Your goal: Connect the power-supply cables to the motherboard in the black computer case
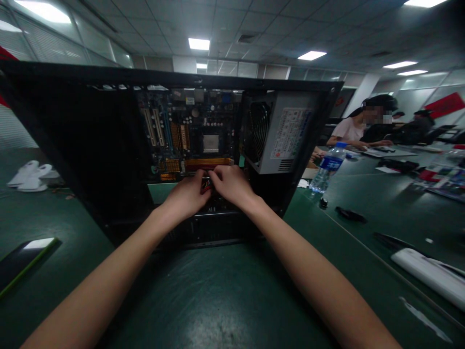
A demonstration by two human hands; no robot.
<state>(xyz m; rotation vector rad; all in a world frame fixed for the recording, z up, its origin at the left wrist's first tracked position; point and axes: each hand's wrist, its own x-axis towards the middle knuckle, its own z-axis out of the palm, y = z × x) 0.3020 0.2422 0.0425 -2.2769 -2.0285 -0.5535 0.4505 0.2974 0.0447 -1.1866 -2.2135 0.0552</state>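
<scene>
Two bare hands at the lower edge of a motherboard (201, 121), inside an open black computer case (203, 78): left hand (186, 195) and right hand (233, 184) close beside each other. Between them, at that same motherboard edge and just below the orange and red slots (218, 163), a small bundle of coloured wires (207, 183). Fingers of both hands curled inward, tips nearly meeting at the bundle; whether clamped on it or merely resting against it, impossible to tell. Right of the motherboard, a boxy power supply (288, 138) with a round fan (257, 131).

For careful work: best to grip any plug by its body rather than by the wires, to move straight and gently without twisting, to keep knuckles off the slots just above, and to put little pressure on the motherboard itself.
</scene>
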